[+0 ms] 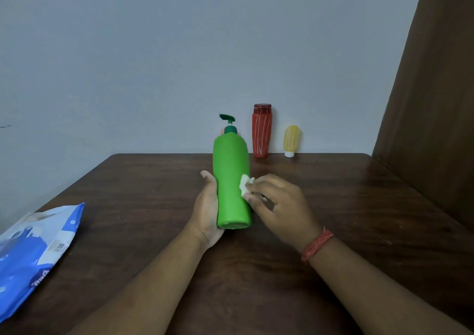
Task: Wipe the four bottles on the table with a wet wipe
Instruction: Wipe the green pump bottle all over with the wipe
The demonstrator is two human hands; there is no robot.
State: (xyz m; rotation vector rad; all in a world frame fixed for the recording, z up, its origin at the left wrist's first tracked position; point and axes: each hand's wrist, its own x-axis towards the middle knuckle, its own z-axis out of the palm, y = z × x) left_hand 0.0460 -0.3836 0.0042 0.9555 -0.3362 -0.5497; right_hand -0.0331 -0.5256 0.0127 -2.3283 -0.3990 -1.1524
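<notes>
You are working in what is looking like an ordinary room of a home. A dark wooden table (346,206) is standing with its far edge against a plain, bare grey-blue wall (179,52), and a brown curtain (436,104) is hanging along its right edge. Household toiletry containers are standing at the far edge: a red bottle (262,132) and a small yellow bottle (291,140). A blue wet-wipe pack (33,255) is lying at the left edge.
</notes>
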